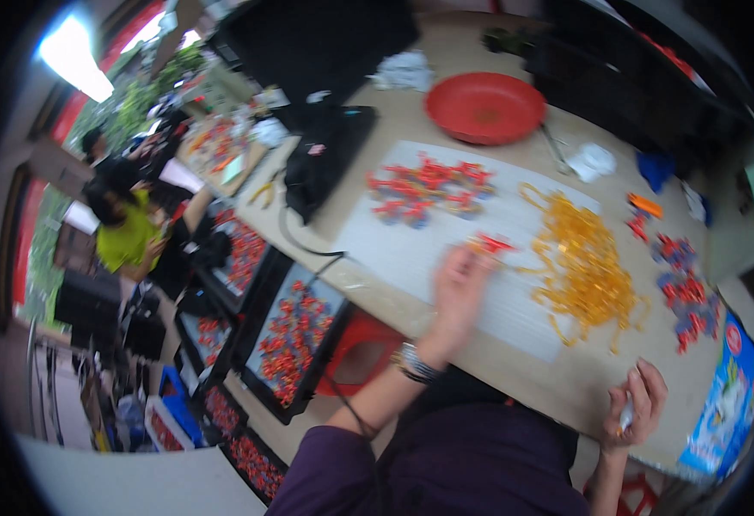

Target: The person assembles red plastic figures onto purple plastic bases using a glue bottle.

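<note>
My left hand [461, 279] pinches a small red and yellow figurine [490, 244] above a white sheet [480, 305]; motion blurs its details. Beyond it on the sheet lies a cluster of similar red, yellow and blue figurines [429, 187]. A heap of shiny golden-yellow ribbon loops [585, 258] rests on the sheet's right part. My right hand [637, 404], fingers curled, is by the near table edge. It holds a small whitish thing with a bit of orange [625, 419], too small to name.
A red round tray [486, 107] stands at the back. More figurines [688, 297] and a blue package [725, 400] lie at the right. Black trays of figurines [295, 335] sit lower left, beside a red stool [355, 348]. A person in a yellow-green top [128, 236] works farther left. Pliers [265, 193] lie at the table's left edge.
</note>
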`<state>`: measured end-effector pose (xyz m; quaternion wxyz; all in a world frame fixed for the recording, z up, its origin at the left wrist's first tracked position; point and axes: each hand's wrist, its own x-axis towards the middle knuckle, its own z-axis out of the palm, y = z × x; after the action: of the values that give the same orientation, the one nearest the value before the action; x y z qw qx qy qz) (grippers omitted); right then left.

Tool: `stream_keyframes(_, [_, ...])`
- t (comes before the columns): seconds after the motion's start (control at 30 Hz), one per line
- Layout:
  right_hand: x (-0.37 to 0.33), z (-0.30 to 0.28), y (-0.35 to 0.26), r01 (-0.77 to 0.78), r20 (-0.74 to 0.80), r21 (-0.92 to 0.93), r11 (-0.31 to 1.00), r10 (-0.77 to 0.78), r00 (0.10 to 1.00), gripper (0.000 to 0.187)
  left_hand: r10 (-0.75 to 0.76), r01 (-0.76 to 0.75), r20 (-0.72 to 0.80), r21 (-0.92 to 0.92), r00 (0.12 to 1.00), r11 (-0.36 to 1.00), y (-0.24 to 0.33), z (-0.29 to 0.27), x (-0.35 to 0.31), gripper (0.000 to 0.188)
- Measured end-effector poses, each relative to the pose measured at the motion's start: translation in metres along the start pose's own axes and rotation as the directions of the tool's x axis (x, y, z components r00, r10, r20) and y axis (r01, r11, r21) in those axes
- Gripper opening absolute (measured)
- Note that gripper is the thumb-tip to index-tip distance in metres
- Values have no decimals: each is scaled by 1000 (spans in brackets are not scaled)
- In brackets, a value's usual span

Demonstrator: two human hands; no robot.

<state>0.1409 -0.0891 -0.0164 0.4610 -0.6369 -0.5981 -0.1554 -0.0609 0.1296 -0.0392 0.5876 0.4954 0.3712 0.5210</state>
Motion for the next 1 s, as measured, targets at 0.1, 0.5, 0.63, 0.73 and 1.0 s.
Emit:
stream_keyframes(0.1, [1, 1, 4, -61, -21, 51, 997, 62, 998, 25, 110, -86, -57, 316, 992, 945, 6, -38, 27, 14])
stream_keyframes(0.5, [12, -5, 22, -210, -45, 143, 967, 218, 975, 39, 198, -175, -2, 462, 980, 869, -4, -70, 70, 12])
stream_keyframes(0.63, [22, -7, 34, -403, 3, 153, 902, 408, 913, 32, 187, -170, 16, 504, 982, 847, -7, -80, 72, 12])
stream_keyframes(0.73, [34, -8, 52, -517, 26, 152, 843, 519, 854, 24, 214, -172, -34, 474, 976, 863, -10, -73, 70, 13])
stream_keyframes(1.0, [89, 1, 94, -456, 47, -124, 881, 464, 884, 25, 285, -167, -139, 543, 948, 823, -9, -103, 73, 26])
